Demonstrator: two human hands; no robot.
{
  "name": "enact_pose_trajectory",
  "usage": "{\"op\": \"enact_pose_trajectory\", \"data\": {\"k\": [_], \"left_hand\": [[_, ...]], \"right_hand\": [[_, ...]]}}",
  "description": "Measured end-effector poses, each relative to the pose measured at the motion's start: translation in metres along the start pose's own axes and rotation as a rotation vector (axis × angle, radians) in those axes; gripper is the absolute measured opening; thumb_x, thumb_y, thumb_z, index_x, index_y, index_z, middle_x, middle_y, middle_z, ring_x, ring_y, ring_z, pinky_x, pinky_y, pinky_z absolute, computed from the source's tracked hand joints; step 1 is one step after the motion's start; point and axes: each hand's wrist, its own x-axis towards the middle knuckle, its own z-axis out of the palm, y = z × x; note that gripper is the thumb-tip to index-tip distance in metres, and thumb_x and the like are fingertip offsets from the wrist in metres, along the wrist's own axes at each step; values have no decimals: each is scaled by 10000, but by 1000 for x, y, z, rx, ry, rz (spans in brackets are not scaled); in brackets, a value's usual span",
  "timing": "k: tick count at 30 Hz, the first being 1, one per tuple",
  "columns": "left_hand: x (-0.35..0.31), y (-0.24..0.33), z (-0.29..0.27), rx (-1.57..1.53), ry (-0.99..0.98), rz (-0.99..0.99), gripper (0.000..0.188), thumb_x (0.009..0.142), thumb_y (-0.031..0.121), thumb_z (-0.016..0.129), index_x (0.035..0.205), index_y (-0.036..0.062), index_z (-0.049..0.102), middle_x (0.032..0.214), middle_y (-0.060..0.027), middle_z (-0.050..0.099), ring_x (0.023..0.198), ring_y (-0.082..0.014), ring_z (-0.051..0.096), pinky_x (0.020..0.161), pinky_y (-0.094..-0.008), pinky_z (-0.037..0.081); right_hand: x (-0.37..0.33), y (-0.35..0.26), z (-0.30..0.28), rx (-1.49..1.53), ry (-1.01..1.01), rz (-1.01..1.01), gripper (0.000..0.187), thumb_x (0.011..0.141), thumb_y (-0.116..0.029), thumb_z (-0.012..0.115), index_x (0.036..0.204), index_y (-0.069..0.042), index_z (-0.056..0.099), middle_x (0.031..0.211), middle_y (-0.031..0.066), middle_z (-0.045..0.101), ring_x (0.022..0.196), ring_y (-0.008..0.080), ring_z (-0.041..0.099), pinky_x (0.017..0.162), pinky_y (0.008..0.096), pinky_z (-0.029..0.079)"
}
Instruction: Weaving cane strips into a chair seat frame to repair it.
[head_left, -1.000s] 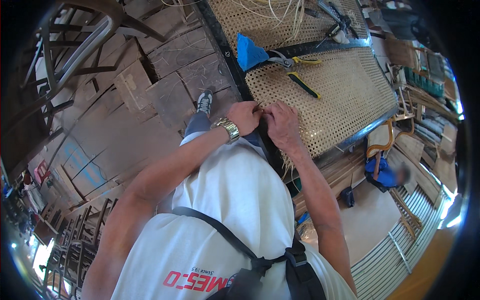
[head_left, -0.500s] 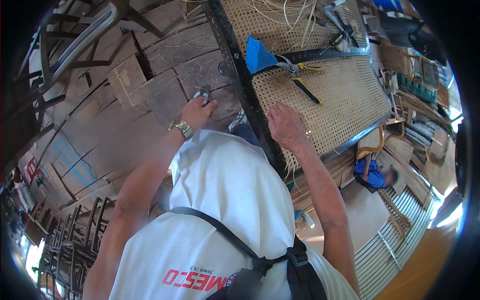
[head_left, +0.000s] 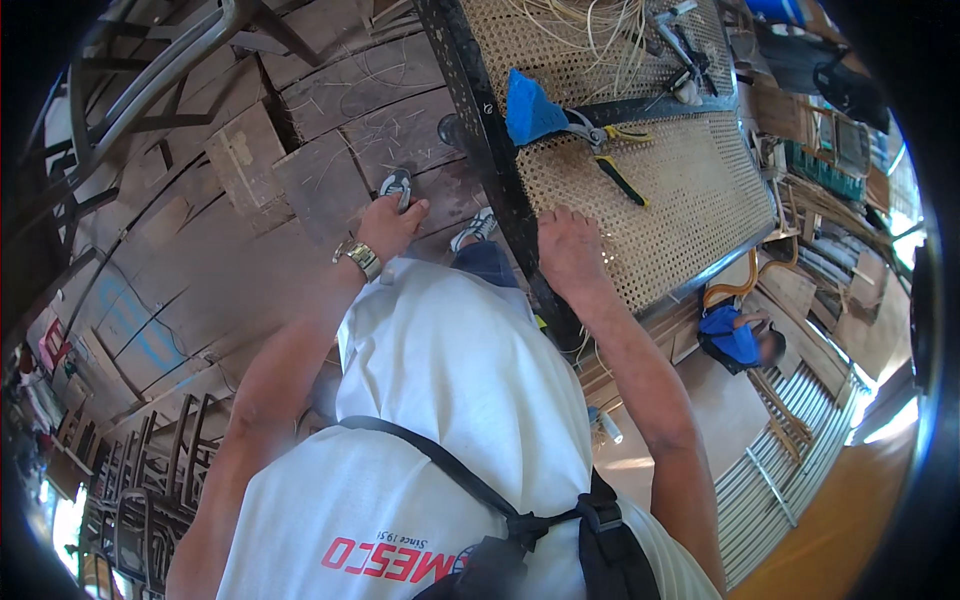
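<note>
My left hand [head_left: 388,228], with a metal watch on its wrist, is closed above the floor beside my shirt. A small grey end shows by its fingers, but what it holds is mostly hidden. My right hand [head_left: 571,248] rests at the near left corner of a woven cane panel [head_left: 690,190] in a dark frame [head_left: 480,110]. Its fingers are bent together and their tips are hidden. Beyond it lie yellow-and-black pliers [head_left: 622,180], with their jaws against a bright blue wedge-shaped piece [head_left: 532,108].
Loose cane strands [head_left: 590,25] and several hand tools [head_left: 685,60] lie on the far part of the panel. Dark chair frames [head_left: 150,90] stand at left. A person in blue [head_left: 730,335] sits at right among wood pieces. Cane scraps litter the floor [head_left: 390,130].
My right hand has turned slightly, its back now facing up more. The panel and tools sit a little further right in view. The person in blue has raised an arm.
</note>
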Motion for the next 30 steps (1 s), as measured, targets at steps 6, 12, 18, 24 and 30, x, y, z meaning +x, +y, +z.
{"op": "enact_pose_trajectory", "data": {"k": [6,12,18,24,30], "left_hand": [[9,-2,-8,-86,8,5,341,965,348,639,786,59,624,641,23,610,431,-64,462,405,-243,364],[14,-4,-12,-38,-47,-7,331,956,359,655,836,52,625,653,17,626,439,-61,462,397,-245,356],[10,-4,-7,-25,-9,-8,350,958,365,652,811,49,623,638,21,618,429,-63,461,400,-248,359],[3,-5,9,24,43,35,334,959,366,654,851,49,653,635,13,618,434,-74,487,403,-259,373],[-14,2,50,25,20,185,351,964,388,654,971,39,684,644,0,619,445,-85,510,417,-266,396]], "right_hand": [[10,38,-10,655,-156,300,186,827,-170,726,884,6,714,772,149,717,692,232,704,654,364,554],[31,42,-24,643,-429,353,198,761,-219,786,794,-29,742,807,175,728,801,311,722,766,406,563],[34,38,-21,515,-381,310,221,755,-237,802,807,-35,731,833,174,729,841,325,720,790,423,562],[19,31,-20,416,-254,173,168,822,-192,739,872,-35,706,924,185,713,912,345,702,826,459,552],[-1,33,2,324,21,-193,123,874,-93,620,950,-4,657,1017,193,618,903,380,666,799,464,553]]}}
